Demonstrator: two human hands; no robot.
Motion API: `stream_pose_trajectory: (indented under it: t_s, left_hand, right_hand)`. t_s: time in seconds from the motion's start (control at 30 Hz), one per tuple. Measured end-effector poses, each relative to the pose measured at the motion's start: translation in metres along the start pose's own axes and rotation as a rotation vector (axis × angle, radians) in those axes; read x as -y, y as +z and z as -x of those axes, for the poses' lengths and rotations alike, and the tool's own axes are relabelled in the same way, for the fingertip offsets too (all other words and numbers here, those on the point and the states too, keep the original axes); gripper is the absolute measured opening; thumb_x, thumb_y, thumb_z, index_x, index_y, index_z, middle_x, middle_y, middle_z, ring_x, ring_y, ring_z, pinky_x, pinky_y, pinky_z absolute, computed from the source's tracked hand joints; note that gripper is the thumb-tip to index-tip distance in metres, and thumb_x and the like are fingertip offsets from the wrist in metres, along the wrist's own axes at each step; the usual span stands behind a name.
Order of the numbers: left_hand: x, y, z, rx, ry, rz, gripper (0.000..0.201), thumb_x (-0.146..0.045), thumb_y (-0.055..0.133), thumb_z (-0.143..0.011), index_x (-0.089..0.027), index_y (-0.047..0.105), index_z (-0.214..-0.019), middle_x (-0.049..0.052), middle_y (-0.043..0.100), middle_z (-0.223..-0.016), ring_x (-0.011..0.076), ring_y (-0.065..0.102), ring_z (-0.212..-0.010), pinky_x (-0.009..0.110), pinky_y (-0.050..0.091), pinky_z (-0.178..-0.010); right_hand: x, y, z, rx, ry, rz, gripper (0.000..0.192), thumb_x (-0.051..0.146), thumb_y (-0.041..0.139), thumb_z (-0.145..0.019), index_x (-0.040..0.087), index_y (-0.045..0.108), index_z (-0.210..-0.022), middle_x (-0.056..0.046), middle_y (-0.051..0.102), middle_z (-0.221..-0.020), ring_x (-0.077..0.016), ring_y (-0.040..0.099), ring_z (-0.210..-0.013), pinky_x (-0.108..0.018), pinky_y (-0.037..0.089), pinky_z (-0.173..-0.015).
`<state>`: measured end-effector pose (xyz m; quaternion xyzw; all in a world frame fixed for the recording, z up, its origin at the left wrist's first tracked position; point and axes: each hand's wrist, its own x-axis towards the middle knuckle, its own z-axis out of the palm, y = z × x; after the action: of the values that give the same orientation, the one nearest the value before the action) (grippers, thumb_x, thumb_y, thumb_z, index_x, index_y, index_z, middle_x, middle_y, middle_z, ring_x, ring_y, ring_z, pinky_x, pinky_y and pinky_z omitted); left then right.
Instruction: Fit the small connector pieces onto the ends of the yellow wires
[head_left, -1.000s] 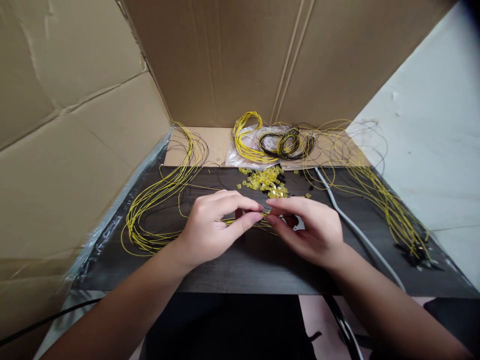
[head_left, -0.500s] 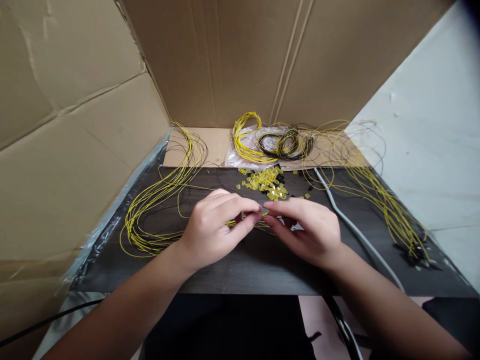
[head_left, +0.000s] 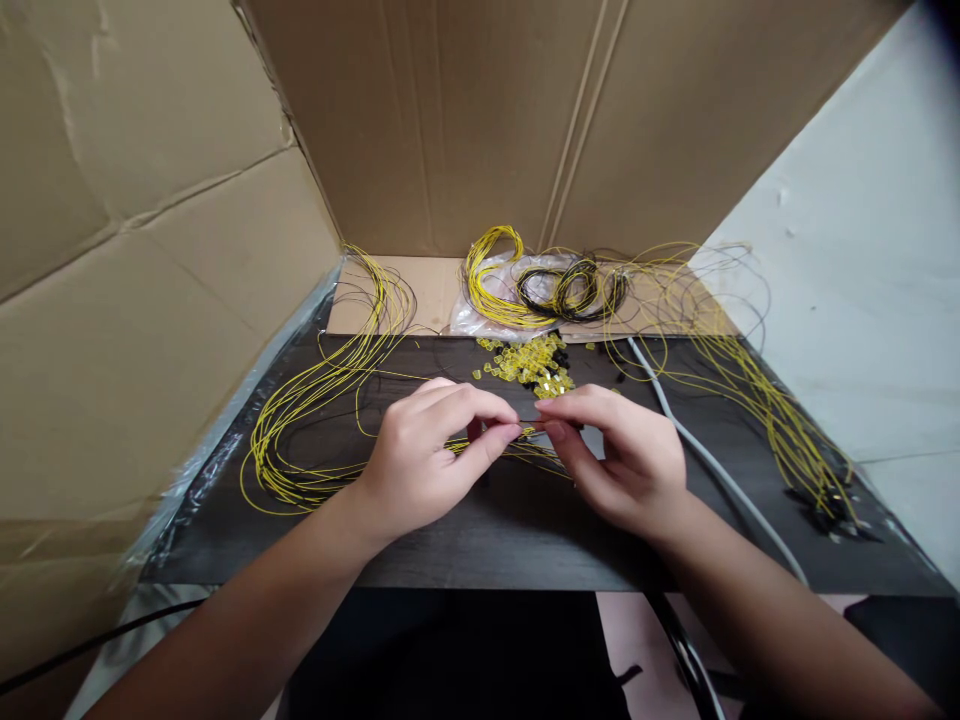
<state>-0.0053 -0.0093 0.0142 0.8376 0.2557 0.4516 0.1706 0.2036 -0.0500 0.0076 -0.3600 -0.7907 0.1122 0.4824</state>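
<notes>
Between my fingertips runs a short stretch of thin dark wire (head_left: 530, 422). My left hand (head_left: 439, 455) pinches it with thumb and forefinger. From the other side my right hand (head_left: 626, 450) also has it in a thumb-and-forefinger pinch, a small gap away from the left. Whatever sits at the wire's end is hidden by the right fingers. Under and beside the hands lies a bundle of yellow and black wires (head_left: 274, 455), looping out to the left. Just beyond the fingers is a pile of small clear yellow plastic pieces (head_left: 523, 358), with black pieces (head_left: 559, 352) among them.
Coiled yellow wire (head_left: 480, 285) and coiled black wire (head_left: 574, 290) rest on a plastic bag (head_left: 463, 320) at the back. More yellow wires (head_left: 780, 410) spread right, ending in black connectors (head_left: 832, 512). A grey cable (head_left: 720, 465) crosses the dark tabletop (head_left: 517, 550). Cardboard walls (head_left: 480, 120) stand behind and left.
My right hand has shifted slightly right, away from the left. The fingertips, nearly touching before, are now apart with wire showing between them. My left hand has hardly moved.
</notes>
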Motion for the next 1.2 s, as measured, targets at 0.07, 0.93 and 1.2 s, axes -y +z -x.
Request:
stream_pose_trajectory:
  t_s: [0.07, 0.93, 1.2]
  left_hand:
    - [-0.001, 0.0, 0.0, -0.001, -0.024, 0.014, 0.006, -0.016, 0.07, -0.085, -0.018, 0.067, -0.09, -0.001, 0.072, -0.079, 0.0093, 0.063, -0.07, 0.022, 0.05, -0.072]
    - [0.005, 0.004, 0.004, -0.014, 0.096, -0.083, 0.012, -0.013, 0.07, -0.084, -0.02, 0.067, -0.094, 0.0, 0.073, -0.082, 0.0116, 0.062, -0.072, 0.028, 0.049, -0.077]
    - [0.001, 0.005, 0.001, -0.011, 0.026, -0.017, 0.008, -0.014, 0.07, -0.085, -0.018, 0.067, -0.09, -0.002, 0.072, -0.08, 0.0099, 0.062, -0.07, 0.025, 0.048, -0.074]
  right_hand:
    - [0.0, 0.001, 0.0, -0.051, 0.018, -0.017, 0.038, 0.002, 0.06, -0.086, 0.024, 0.062, -0.117, -0.003, 0.071, -0.094, -0.0144, 0.066, -0.082, -0.028, 0.055, -0.074]
    - [0.0, 0.009, -0.002, -0.072, 0.476, -0.441, 0.013, 0.027, 0.063, -0.093, 0.016, 0.069, -0.095, -0.001, 0.065, -0.074, -0.0074, 0.055, -0.058, -0.019, 0.043, -0.05]
    - [0.0, 0.01, -0.001, -0.139, 0.494, -0.425, 0.01, 0.026, 0.063, -0.093, 0.018, 0.069, -0.094, 0.0, 0.065, -0.076, -0.0069, 0.053, -0.058, -0.019, 0.043, -0.052]
